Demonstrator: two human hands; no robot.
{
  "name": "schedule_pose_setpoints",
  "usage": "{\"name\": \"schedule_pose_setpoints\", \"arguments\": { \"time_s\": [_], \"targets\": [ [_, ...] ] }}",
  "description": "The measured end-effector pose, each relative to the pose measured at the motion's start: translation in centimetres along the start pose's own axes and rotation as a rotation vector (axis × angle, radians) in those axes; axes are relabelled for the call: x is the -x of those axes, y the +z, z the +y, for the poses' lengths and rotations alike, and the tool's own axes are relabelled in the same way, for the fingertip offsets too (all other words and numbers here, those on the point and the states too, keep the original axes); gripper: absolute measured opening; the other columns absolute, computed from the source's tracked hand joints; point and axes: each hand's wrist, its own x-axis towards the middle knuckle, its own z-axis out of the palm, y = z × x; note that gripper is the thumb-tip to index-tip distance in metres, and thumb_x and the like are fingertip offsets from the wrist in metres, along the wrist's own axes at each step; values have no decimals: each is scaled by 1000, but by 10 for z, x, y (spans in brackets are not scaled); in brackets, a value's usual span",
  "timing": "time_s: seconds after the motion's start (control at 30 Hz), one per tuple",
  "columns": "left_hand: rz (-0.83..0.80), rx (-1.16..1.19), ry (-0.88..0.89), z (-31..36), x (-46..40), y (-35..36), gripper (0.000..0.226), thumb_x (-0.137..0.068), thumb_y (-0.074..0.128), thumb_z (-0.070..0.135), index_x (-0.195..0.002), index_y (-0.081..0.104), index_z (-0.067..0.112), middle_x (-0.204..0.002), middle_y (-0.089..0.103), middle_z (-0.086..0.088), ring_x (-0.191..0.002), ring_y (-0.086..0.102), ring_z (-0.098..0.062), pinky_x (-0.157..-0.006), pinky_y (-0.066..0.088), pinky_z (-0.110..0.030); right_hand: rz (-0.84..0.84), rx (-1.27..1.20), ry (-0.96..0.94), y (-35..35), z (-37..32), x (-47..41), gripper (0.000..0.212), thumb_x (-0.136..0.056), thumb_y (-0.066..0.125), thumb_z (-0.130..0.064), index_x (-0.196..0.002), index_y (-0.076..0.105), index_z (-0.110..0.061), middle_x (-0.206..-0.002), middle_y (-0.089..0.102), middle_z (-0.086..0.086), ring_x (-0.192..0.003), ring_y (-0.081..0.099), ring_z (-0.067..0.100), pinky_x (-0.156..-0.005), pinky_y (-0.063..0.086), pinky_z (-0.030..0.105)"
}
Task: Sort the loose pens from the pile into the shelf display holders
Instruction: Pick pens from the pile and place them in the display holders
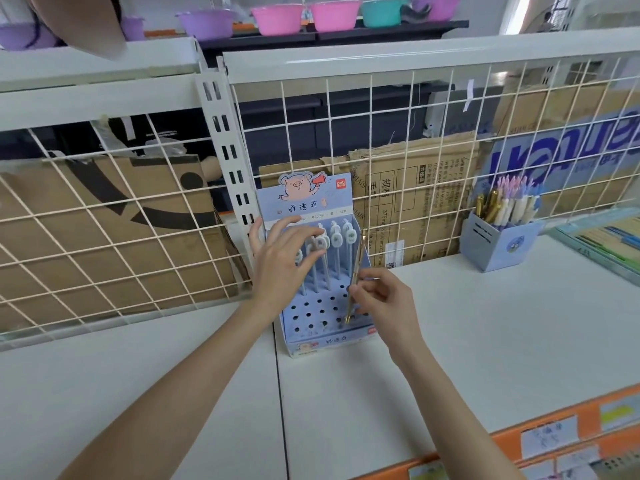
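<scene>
A light blue cardboard pen display holder [313,336] with a pig picture stands on the white shelf against the wire grid. Its base has several round holes, and several white pens [336,251] with oval toppers stand in the back rows. My left hand [282,261] rests on the tops of the left pens, fingers spread. My right hand [382,299] pinches a slim gold pen [354,271], nearly upright, its tip at a hole in the holder's front right. A grey-blue pen cup [498,247] at the right holds gold and pastel pens.
The white shelf [485,323] has an orange front edge with price labels [550,436]. A white wire grid [398,140] backs the shelf, with cardboard boxes behind it. Flat stationery packs [609,240] lie at the far right. Coloured plastic bowls [277,19] sit high up.
</scene>
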Motion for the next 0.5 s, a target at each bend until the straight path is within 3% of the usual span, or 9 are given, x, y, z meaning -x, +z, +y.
{"name": "schedule_pose_setpoints", "arguments": {
  "time_s": [0.2,0.5],
  "targets": [
    [-15,-19,1,1,-4,-1,22,-80,73,30,-101,69,24,-102,68,10,-119,46,-14,-109,2,-40,-5,2,22,3,4,2,20,-83,64,-1,-93,62,-18,-81,66,15,-66,62,19,-64,56,32],
    [-114,-96,-5,4,-7,-1,21,-74,77,33,-92,72,25,-94,70,9,-119,49,-20,-109,-1,-47,-6,-1,9,1,-1,6,20,-83,64,-1,-94,62,-17,-77,65,9,-63,61,16,-57,53,22]
  ]
}}
